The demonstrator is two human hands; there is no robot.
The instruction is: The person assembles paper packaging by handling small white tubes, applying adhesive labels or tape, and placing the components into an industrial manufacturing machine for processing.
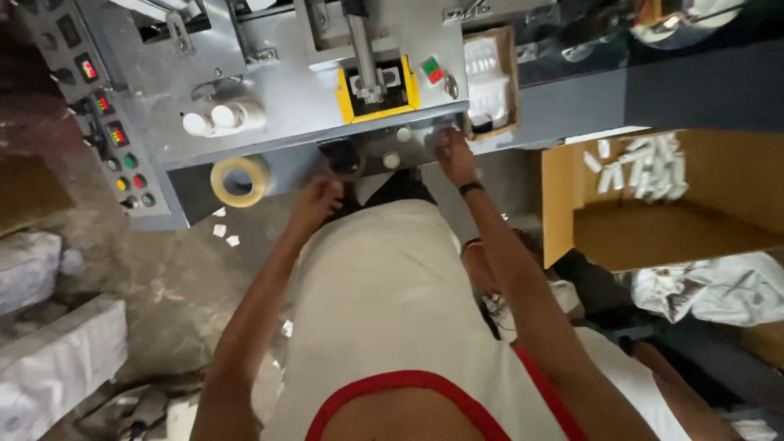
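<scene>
Tape roll (238, 180) hangs at the machine's (269, 106) left edge; left hand (318, 200) below the black knob (341, 155), fingers curled, grip unclear; right hand (454, 151) at the panel edge, fingertips pressed flat; best kept clear of the yellow-framed head (377, 90); cardboard box (653, 204) of white pieces far right.

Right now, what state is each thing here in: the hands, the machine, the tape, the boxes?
Left hand: curled below the machine's edge; grip hidden.
Right hand: touching the machine's front edge.
Grey machine: panel displays lit.
Tape roll: hanging at the machine's front.
Cardboard box: open, white packets at one end.
Small carton: open, holding white items.
</scene>
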